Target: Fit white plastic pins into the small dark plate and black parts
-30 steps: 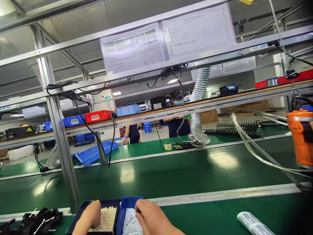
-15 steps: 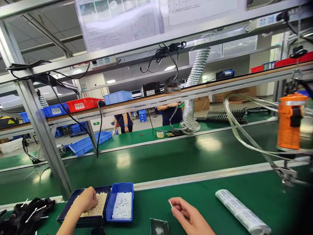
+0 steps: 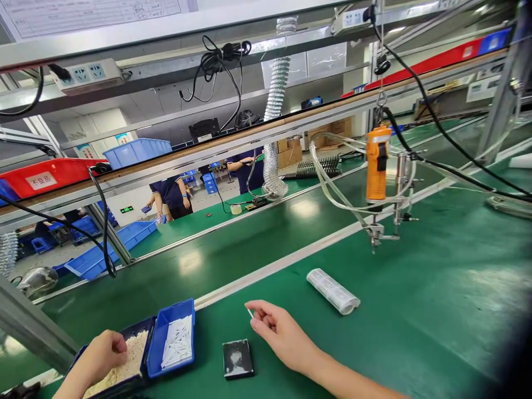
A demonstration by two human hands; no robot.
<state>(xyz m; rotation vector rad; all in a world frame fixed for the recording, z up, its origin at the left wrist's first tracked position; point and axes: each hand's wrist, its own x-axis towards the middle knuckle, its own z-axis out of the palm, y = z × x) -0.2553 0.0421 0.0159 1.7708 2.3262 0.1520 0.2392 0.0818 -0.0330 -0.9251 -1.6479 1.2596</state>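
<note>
Two bare hands at a green-matted counter [image 3: 436, 288], nearest the lens. Left hand [image 3: 102, 354] dipped in a dark blue plastic tray of small cream-coloured pellets [image 3: 124, 363], fingers curled over the heap; whether any pellet is pinched, impossible to tell. Right hand [image 3: 278, 332] raised just above the mat, thumb and forefinger pressed together on a thin white tube [image 3: 250, 313], its tip peeking out past the fingertips. Between the hands, a bright blue plastic bin of matching white tubes [image 3: 177, 341], touching the pellet tray, and a small black square pad [image 3: 236, 358] lying flat beside the right wrist. Judged from this: one tube picked, the pellet side not yet settled, nothing joined so far. Further out, a rolled clear packet of white parts [image 3: 333, 291] on the mat, then an orange hanging power screwdriver [image 3: 377, 163] with clear hoses. Beyond the conveyor, two other workers in dark shirts [image 3: 174, 191], blue and red crates on the shelf.
</note>
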